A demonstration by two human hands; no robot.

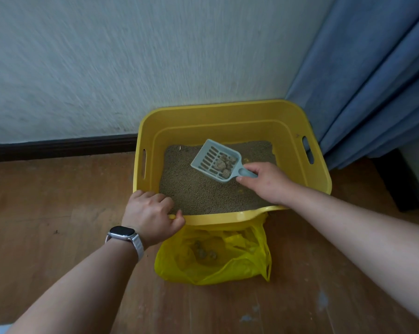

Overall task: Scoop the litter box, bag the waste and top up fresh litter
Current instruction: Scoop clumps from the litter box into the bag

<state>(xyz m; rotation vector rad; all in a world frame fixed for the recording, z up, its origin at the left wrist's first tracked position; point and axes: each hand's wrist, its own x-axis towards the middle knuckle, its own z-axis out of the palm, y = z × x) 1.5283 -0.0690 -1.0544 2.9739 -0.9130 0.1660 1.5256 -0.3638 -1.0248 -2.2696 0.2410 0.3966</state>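
Where wood floor [59,237] meets textured wall [107,68], left hand [150,215] gripping yellow box [227,112] rim, right hand [266,182] holding scoop [215,160], curtain [372,80] apparently blue.

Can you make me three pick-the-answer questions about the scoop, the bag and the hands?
1. Where is the yellow bag?
A. On the floor in front of the litter box
B. Inside the litter box
C. Hanging on the curtain

2. What colour is the scoop?
A. Red
B. Pale blue-grey
C. Black

3. What is in the scoop?
A. Nothing
B. Water
C. Clumps

Answers: 1 A, the bag lies open on the wooden floor by the near rim of the litter box. 2 B, the right hand holds its pale blue-grey handle, while the left hand grips the rim. 3 C, several clumps sit on its slots.
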